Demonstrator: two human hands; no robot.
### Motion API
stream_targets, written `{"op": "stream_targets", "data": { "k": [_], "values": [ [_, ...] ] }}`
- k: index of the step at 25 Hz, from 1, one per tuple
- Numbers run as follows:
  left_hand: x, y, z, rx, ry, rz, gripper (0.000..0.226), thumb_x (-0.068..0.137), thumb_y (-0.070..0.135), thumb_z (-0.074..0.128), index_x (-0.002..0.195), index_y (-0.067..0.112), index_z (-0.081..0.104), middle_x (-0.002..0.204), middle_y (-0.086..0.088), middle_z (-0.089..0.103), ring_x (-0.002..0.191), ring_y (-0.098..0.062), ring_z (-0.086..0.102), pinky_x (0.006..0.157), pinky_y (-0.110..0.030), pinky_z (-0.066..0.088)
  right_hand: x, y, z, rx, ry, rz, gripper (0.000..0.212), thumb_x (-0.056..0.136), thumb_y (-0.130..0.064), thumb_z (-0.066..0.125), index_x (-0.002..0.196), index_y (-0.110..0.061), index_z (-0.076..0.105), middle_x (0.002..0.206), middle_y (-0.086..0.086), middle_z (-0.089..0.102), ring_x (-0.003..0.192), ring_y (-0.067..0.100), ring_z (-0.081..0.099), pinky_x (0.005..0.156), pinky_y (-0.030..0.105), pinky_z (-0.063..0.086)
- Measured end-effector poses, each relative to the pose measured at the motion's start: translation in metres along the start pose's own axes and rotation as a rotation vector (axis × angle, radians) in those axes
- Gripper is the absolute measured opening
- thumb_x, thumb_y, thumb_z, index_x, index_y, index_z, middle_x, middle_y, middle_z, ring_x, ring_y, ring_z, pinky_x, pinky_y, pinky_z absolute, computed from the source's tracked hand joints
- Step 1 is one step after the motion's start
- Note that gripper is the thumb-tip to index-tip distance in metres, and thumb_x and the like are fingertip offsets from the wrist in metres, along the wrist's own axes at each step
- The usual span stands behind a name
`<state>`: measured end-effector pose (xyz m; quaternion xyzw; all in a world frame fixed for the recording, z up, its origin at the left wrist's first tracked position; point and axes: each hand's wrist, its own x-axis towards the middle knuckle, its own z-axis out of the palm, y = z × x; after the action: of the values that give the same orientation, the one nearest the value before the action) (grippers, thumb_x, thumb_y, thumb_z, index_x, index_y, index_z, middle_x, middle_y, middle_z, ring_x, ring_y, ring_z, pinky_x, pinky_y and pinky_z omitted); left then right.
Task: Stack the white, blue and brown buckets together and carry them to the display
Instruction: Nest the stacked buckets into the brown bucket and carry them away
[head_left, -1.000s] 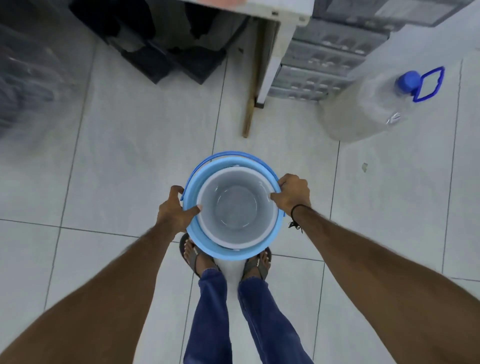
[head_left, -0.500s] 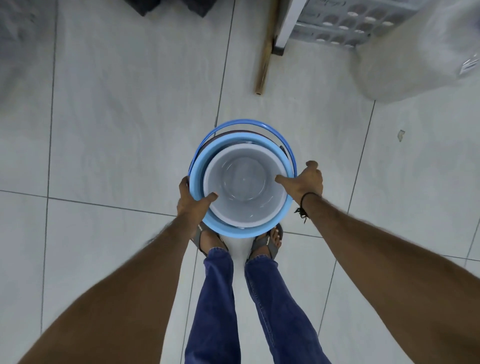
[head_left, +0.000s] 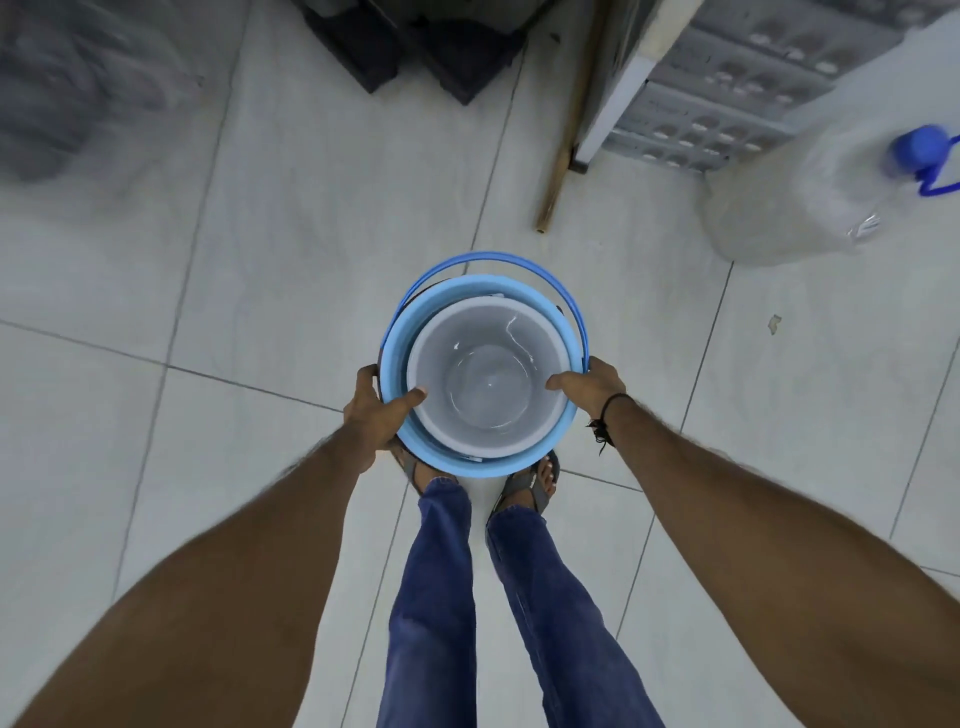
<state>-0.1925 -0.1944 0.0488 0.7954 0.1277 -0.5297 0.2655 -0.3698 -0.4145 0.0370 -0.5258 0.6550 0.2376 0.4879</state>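
A white bucket (head_left: 488, 374) sits nested inside a light blue bucket (head_left: 400, 332), and a thin dark rim of a brown bucket shows just outside the blue one at the upper left. The blue handle (head_left: 498, 258) arcs over the far side. The stack is held off the floor in front of my legs. My left hand (head_left: 374, 410) grips the stack's left rim with the thumb over the edge. My right hand (head_left: 592, 387) grips the right rim the same way, a dark cord on its wrist.
Pale floor tiles lie all around. A large clear water bottle (head_left: 789, 202) with a blue cap lies at the upper right. A white furniture leg (head_left: 613, 104) and a wooden stick (head_left: 563, 140) stand ahead, grey crates (head_left: 727, 93) behind. Dark objects (head_left: 415, 41) sit at the top.
The view has swung back up and right, bringing the water bottle's blue cap into sight again. Both hands keep the same grip on the stacked buckets.
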Motion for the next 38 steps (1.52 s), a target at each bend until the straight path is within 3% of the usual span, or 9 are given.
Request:
{"op": "stream_targets", "data": {
  "k": [5, 7, 12, 16, 21, 23, 25, 33, 38],
  "values": [
    [-0.148, 0.055, -0.110, -0.097, 0.040, 0.069, 0.069, 0.080, 0.047, 0.079, 0.133, 0.036, 0.037, 0.116, -0.011, 0.066, 0.091, -0.031, 0.072, 0.072, -0.050, 0.064, -0.162, -0.095, -0.038, -0.065, 0.006, -0.121, 0.049, 0.069, -0.043, 0.075, 0.112, -0.021, 0.066, 0.121, 0.011, 0.058, 0.113, 0.031, 0.056, 0.103, 0.042, 0.047],
    [-0.203, 0.079, -0.162, -0.139, 0.061, 0.111, 0.064, 0.078, 0.049, 0.078, 0.127, 0.036, 0.039, 0.112, -0.011, 0.068, 0.087, -0.031, 0.073, 0.062, -0.045, 0.065, -0.224, -0.142, -0.047, -0.058, -0.007, -0.211, 0.037, 0.071, -0.040, 0.075, 0.103, -0.023, 0.067, 0.113, 0.009, 0.064, 0.112, 0.032, 0.057, 0.102, 0.043, 0.048],
    [-0.295, 0.156, -0.282, -0.166, 0.134, 0.258, 0.057, 0.078, 0.044, 0.079, 0.121, 0.028, 0.046, 0.098, -0.015, 0.073, 0.073, -0.033, 0.073, 0.054, -0.040, 0.062, -0.343, -0.266, -0.062, -0.002, -0.002, -0.399, 0.039, 0.068, -0.024, 0.077, 0.104, -0.010, 0.072, 0.080, 0.005, 0.070, 0.067, 0.022, 0.066, 0.060, 0.029, 0.058],
    [-0.353, 0.237, -0.371, -0.161, 0.251, 0.420, 0.050, 0.081, 0.037, 0.077, 0.121, 0.019, 0.054, 0.095, -0.016, 0.073, 0.058, -0.027, 0.066, 0.045, -0.032, 0.056, -0.428, -0.375, -0.082, -0.001, 0.032, -0.547, 0.049, 0.054, -0.033, 0.074, 0.098, -0.010, 0.072, 0.091, 0.012, 0.076, 0.070, 0.027, 0.071, 0.062, 0.035, 0.063],
    [-0.408, 0.361, -0.459, -0.203, 0.430, 0.629, 0.059, 0.078, 0.034, 0.082, 0.124, 0.009, 0.056, 0.115, -0.020, 0.068, 0.093, -0.039, 0.071, 0.072, -0.052, 0.062, -0.503, -0.507, -0.134, -0.017, 0.190, -0.790, 0.044, 0.051, -0.044, 0.072, 0.082, -0.014, 0.070, 0.079, 0.006, 0.073, 0.068, 0.023, 0.069, 0.058, 0.032, 0.059],
    [-0.420, 0.408, -0.479, -0.248, 0.446, 0.693, 0.058, 0.074, 0.035, 0.083, 0.121, 0.012, 0.058, 0.112, -0.020, 0.069, 0.088, -0.038, 0.071, 0.076, -0.057, 0.062, -0.517, -0.555, -0.155, -0.013, 0.250, -0.874, 0.052, 0.052, -0.049, 0.071, 0.090, -0.014, 0.072, 0.093, 0.009, 0.075, 0.083, 0.027, 0.072, 0.075, 0.039, 0.062],
    [-0.423, 0.459, -0.493, -0.290, 0.438, 0.736, 0.058, 0.070, 0.036, 0.083, 0.118, 0.015, 0.057, 0.105, -0.019, 0.071, 0.071, -0.033, 0.069, 0.063, -0.052, 0.062, -0.517, -0.611, -0.182, 0.016, 0.309, -0.929, 0.070, 0.051, -0.052, 0.073, 0.108, -0.010, 0.070, 0.104, 0.011, 0.074, 0.092, 0.029, 0.072, 0.083, 0.041, 0.061],
    [-0.372, 0.630, -0.505, -0.274, 0.375, 0.743, 0.056, 0.076, 0.037, 0.080, 0.120, 0.016, 0.053, 0.104, -0.015, 0.070, 0.072, -0.031, 0.070, 0.059, -0.050, 0.064, -0.472, -0.776, -0.259, 0.042, 0.403, -0.967, 0.067, 0.056, -0.039, 0.085, 0.111, -0.004, 0.067, 0.105, 0.014, 0.072, 0.091, 0.031, 0.070, 0.078, 0.047, 0.062],
    [-0.319, 0.685, -0.509, -0.263, 0.347, 0.682, 0.056, 0.081, 0.037, 0.078, 0.124, 0.017, 0.047, 0.102, -0.012, 0.067, 0.068, -0.026, 0.069, 0.043, -0.037, 0.059, -0.429, -0.831, -0.262, 0.006, 0.423, -0.941, 0.061, 0.058, -0.035, 0.089, 0.105, -0.005, 0.066, 0.099, 0.013, 0.068, 0.080, 0.029, 0.065, 0.067, 0.036, 0.057]
  ]
}}
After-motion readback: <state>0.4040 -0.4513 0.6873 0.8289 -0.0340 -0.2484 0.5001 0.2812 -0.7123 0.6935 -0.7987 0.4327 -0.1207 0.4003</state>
